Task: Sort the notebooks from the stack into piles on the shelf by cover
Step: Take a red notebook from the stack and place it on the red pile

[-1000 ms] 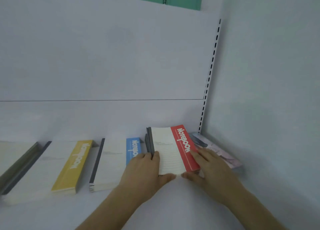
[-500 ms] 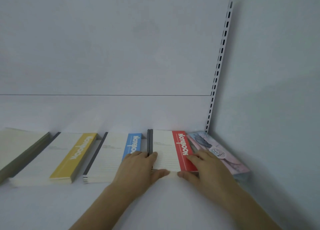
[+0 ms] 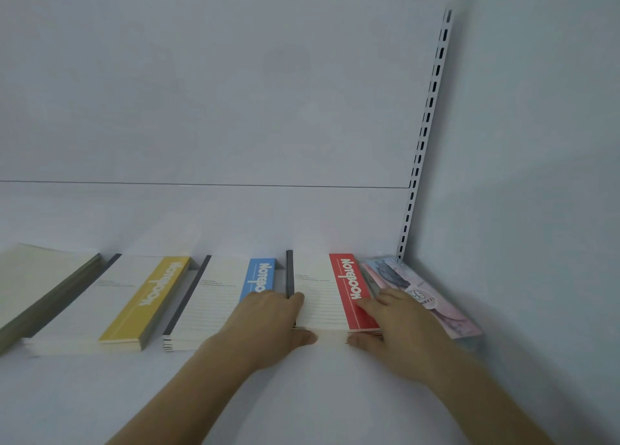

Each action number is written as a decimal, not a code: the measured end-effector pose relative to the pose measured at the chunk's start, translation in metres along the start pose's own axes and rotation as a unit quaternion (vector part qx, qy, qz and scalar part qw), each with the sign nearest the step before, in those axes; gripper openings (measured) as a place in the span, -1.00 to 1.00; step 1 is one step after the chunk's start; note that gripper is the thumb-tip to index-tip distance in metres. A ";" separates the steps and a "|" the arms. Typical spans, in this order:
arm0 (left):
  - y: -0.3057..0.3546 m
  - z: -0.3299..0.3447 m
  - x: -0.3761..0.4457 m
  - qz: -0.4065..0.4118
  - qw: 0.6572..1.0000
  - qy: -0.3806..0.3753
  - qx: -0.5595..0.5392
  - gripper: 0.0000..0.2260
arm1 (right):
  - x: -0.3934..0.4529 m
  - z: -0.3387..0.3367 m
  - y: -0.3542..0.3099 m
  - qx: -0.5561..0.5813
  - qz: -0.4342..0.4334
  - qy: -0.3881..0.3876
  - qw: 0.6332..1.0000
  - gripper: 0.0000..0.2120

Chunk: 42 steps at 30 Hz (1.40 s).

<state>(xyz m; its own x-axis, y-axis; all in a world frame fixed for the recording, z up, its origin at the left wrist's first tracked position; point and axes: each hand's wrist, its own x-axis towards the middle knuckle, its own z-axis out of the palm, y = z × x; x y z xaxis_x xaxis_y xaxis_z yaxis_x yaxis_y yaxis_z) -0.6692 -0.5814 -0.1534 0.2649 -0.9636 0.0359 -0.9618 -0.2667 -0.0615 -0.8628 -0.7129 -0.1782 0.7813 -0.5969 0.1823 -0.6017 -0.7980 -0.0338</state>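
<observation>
- Red-banded notebooks sit in a pile on the white shelf, between the blue-banded pile and a pink illustrated pile in the right corner.
- My left hand cups the pile's near-left corner, fingers along the dark spine, thumb pressing the front edge.
- My right hand rests fingers flat on the red band, thumb at the front edge; neither hand lifts anything.
- Squaring the pile looks like the job: I judge that even pressure from both sides, edges flush, keeps the neighbouring piles undisturbed.
- Further left lie a yellow-banded pile and an olive-edged pile.
- White back panels rise behind; a slotted upright marks the corner, a pale wall on the right.
</observation>
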 end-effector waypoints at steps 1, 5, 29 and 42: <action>0.001 -0.001 0.000 -0.003 1.000 -0.002 -0.005 -0.48 | 0.002 -0.001 0.000 0.001 0.002 -0.009 1.000 -0.33; 0.005 -0.003 -0.002 -0.015 1.000 -0.021 -0.013 -0.48 | 0.005 -0.005 0.000 -0.003 0.001 -0.022 1.000 -0.35; -0.045 0.012 -0.109 -0.141 0.949 0.276 -0.053 -0.54 | -0.022 -0.010 -0.132 0.081 -0.063 0.093 0.990 -0.17; -0.228 0.006 -0.299 -0.260 0.923 0.283 -0.019 -0.50 | -0.018 -0.014 -0.385 0.080 -0.170 0.076 0.979 -0.18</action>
<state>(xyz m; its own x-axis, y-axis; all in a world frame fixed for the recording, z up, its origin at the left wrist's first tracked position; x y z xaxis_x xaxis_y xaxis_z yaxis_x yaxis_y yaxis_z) -0.5292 -0.2323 -0.1556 0.6229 -0.5397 0.5663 -0.7197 -0.6790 0.1445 -0.6478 -0.3940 -0.1548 0.8906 -0.2849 0.3544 -0.2681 -0.9585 -0.0970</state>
